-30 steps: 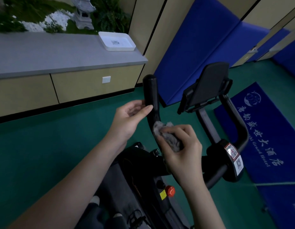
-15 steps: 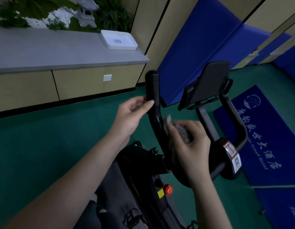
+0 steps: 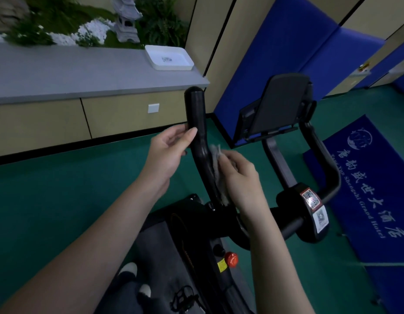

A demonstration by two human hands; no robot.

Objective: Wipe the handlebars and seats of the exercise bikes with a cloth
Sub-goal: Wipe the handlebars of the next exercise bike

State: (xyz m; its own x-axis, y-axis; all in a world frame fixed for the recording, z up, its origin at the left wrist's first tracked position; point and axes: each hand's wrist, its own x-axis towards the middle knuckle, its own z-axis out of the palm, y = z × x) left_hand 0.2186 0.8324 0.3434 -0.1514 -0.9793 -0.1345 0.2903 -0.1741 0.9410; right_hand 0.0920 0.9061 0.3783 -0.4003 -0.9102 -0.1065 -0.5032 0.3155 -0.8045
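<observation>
1. Right hand (image 3: 240, 175) – its grip is curled around a gray cloth (image 3: 215, 164), pressing it against the inner side of the bike's left handlebar (image 3: 197, 123).
2. Left hand (image 3: 168, 152) – fingers relaxed and apart, thumb tip touching the same bar's outer side, forearm reaching up from lower left.

Both forearms are bare, no sleeves, watch or rings showing; below, dark trousers (image 3: 126, 293) and white-toed shoes (image 3: 128, 269).

black handlebar (image 3: 197, 123) | grey cloth (image 3: 215, 162) | green floor (image 3: 49, 200) | white tray (image 3: 169, 58)
</observation>
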